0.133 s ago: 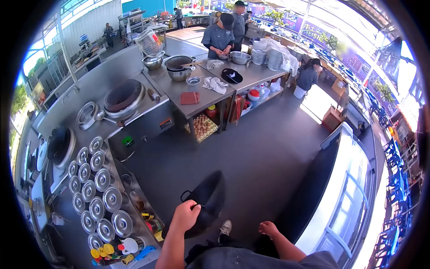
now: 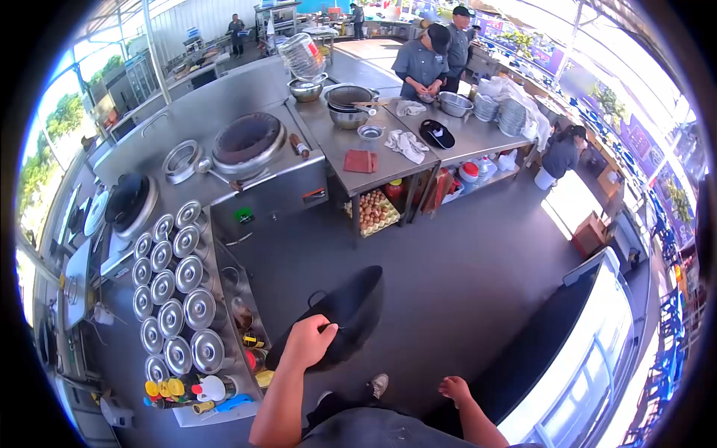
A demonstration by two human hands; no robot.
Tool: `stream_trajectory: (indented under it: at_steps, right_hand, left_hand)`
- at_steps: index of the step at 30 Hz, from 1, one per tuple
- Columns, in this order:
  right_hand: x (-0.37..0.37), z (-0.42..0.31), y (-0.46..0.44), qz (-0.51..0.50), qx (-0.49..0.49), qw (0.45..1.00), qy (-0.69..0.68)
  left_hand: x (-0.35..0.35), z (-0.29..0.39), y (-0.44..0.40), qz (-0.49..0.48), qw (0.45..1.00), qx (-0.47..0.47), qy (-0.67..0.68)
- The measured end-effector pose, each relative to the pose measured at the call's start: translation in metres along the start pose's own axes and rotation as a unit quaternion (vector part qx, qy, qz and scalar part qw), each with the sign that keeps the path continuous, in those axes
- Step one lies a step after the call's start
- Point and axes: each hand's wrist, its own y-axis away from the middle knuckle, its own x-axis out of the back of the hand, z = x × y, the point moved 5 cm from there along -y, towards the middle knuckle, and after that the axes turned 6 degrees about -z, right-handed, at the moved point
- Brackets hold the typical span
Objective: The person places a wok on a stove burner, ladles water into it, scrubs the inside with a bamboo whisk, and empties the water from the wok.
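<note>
My left hand is closed round a loop handle on the rim of a black wok. The wok hangs tilted on its side above the dark floor, and a second loop handle stands out on its far rim. Off to the right, my right hand hangs with loosely curled fingers and nothing seen in it. It is nearest to the dark side of a glass-topped cabinet.
At left stands a rack of steel lidded pots with bottles in front. Beyond are a stove with a large wok, a steel table and an egg tray. Co-workers stand behind the table; another person sits at right.
My view has turned left, so the surroundings appear shifted right. The wok, still in my left hand, sits slightly higher in view. My right hand has shifted a little right and down.
</note>
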Motion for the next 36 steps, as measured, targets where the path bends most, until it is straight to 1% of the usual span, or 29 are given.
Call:
stream_trajectory:
  at_steps: [1,2,3,4,5,6,7,8,10,11,14,16,19,20,23,24,26,27,28,29,30,31,33,34,35,36]
  right_hand:
    - [0.009,0.001,-0.002,0.018,-0.021,0.999,-0.023]
    - [0.003,-0.021,-0.031,-0.005,-0.007,1.000,-0.006]
    - [0.010,-0.034,-0.051,-0.012,-0.019,1.000,-0.004]
    - [0.013,-0.026,-0.057,-0.016,-0.047,0.999,-0.006]
    - [0.004,-0.044,-0.075,-0.028,-0.040,0.999,0.004]
    - [0.001,-0.052,-0.084,-0.031,-0.045,0.998,0.023]
    - [0.003,-0.062,-0.092,-0.030,-0.051,0.997,0.042]
    - [-0.002,-0.080,-0.106,-0.036,-0.046,0.997,0.049]
    - [-0.003,-0.106,-0.124,-0.046,-0.047,0.996,0.054]
    - [-0.008,-0.126,-0.133,-0.048,-0.042,0.996,0.055]
    - [-0.007,-0.179,-0.160,-0.008,-0.031,0.999,0.041]
    - [-0.002,-0.203,-0.169,-0.015,-0.043,0.998,0.052]
    - [-0.032,-0.263,-0.207,-0.034,-0.030,0.998,0.053]
    - [-0.038,-0.276,-0.213,-0.034,-0.034,0.998,0.051]
    - [-0.067,-0.315,-0.239,-0.028,-0.020,0.998,0.047]
    - [-0.073,-0.330,-0.254,-0.029,-0.016,0.998,0.043]
    - [-0.090,-0.345,-0.280,-0.119,-0.025,0.983,0.137]
    - [-0.094,-0.348,-0.300,-0.144,-0.025,0.976,0.162]
    - [-0.097,-0.341,-0.329,-0.170,-0.012,0.963,0.207]
    - [-0.096,-0.327,-0.365,-0.195,0.025,0.942,0.273]
    - [-0.098,-0.318,-0.397,-0.215,0.089,0.905,0.357]
    - [-0.102,-0.296,-0.434,-0.219,0.149,0.861,0.434]
    - [-0.129,-0.364,-0.439,-0.235,0.170,0.771,0.568]
    - [-0.152,-0.387,-0.440,-0.248,0.179,0.718,0.626]
    - [-0.170,-0.399,-0.439,-0.263,0.183,0.660,0.680]
    - [-0.182,-0.400,-0.456,-0.261,0.183,0.670,0.671]
  left_hand:
    - [0.004,0.003,-0.004,0.006,1.000,0.012,-0.009]
    - [0.023,0.016,-0.018,0.042,0.999,0.003,-0.011]
    - [0.033,0.025,-0.029,0.063,0.998,0.013,-0.005]
    - [0.040,0.030,-0.031,0.068,0.998,0.012,-0.001]
    - [0.054,0.037,-0.044,0.084,0.996,-0.003,0.001]
    - [0.065,0.042,-0.051,0.120,0.992,-0.036,0.003]
    - [0.076,0.046,-0.061,0.127,0.992,-0.022,0.005]
    - [0.091,0.051,-0.074,0.137,0.990,-0.028,-0.010]
    - [0.120,0.067,-0.094,0.137,0.990,-0.025,-0.032]
    - [0.137,0.069,-0.108,0.153,0.987,-0.027,-0.038]
    - [0.180,0.068,-0.156,0.159,0.985,-0.045,-0.045]
    - [0.201,0.068,-0.185,0.138,0.988,-0.059,-0.036]
    - [0.249,0.083,-0.227,0.129,0.987,-0.093,-0.021]
    - [0.264,0.085,-0.242,0.127,0.988,-0.075,-0.044]
    - [0.319,0.106,-0.283,0.131,0.985,-0.088,-0.069]
    - [0.338,0.117,-0.295,0.157,0.978,-0.109,-0.083]
    - [0.370,0.135,-0.318,0.151,0.980,-0.095,-0.089]
    - [0.386,0.142,-0.332,0.152,0.980,-0.093,-0.094]
    - [0.400,0.147,-0.349,0.153,0.979,-0.108,-0.084]
    - [0.414,0.147,-0.370,0.149,0.978,-0.134,-0.065]
    - [0.431,0.163,-0.385,0.159,0.973,-0.132,-0.107]
    - [0.448,0.162,-0.422,0.151,0.976,-0.134,-0.086]
    - [0.473,0.177,-0.470,0.160,0.974,-0.099,-0.130]
    - [0.490,0.175,-0.490,0.183,0.962,-0.095,-0.180]
    - [0.505,0.170,-0.513,0.182,0.965,-0.083,-0.168]
    - [0.522,0.167,-0.535,0.182,0.968,-0.071,-0.156]
